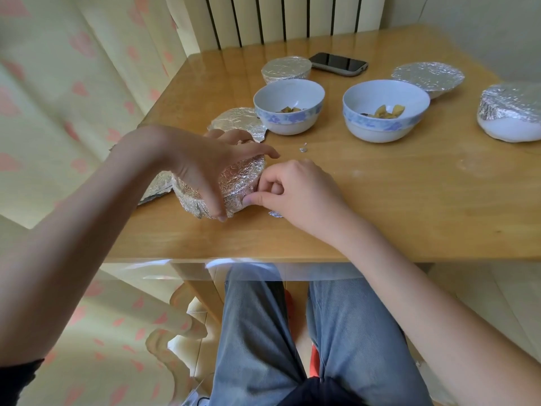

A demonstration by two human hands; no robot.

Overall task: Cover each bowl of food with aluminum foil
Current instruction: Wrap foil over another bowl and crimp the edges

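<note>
Foil-wrapped bowl gripped by left hand, pinched by right hand; two open bowls hold food.

Silver foil, white bowls blue-flowered, perhaps, black phone

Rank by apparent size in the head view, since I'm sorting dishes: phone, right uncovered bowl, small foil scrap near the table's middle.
1. Right uncovered bowl
2. Phone, though it lies farther back
3. Foil scrap

No text, label, brand, number or sign can be read anywhere here.
</note>
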